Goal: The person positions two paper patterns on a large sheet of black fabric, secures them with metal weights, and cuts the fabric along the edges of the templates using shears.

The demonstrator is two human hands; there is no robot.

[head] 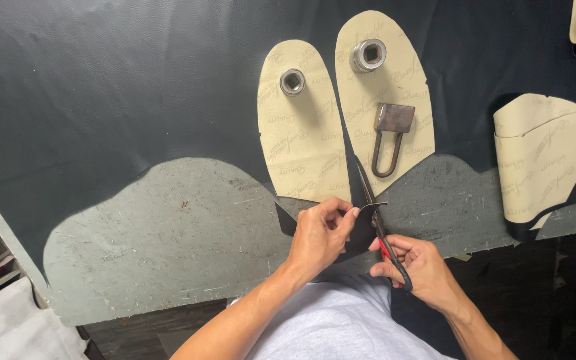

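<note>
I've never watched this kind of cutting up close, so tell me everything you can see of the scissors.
The scissors have dark metal blades and red-and-black handles. The right hand grips the handles. The blades stand open, pointing away from the person, slicing the black sheet between the two tan sole-shaped patterns. The left hand pinches the cut flap beside the blades.

Two cream sole-shaped templates (301,127) lie side by side. One metal socket (293,81) sits on the left template, a second socket (369,55) and a rusty padlock (390,135) on the right. Curled cream pieces (545,157) lie well right of the padlock. Scratched grey table (168,233) below.
</note>
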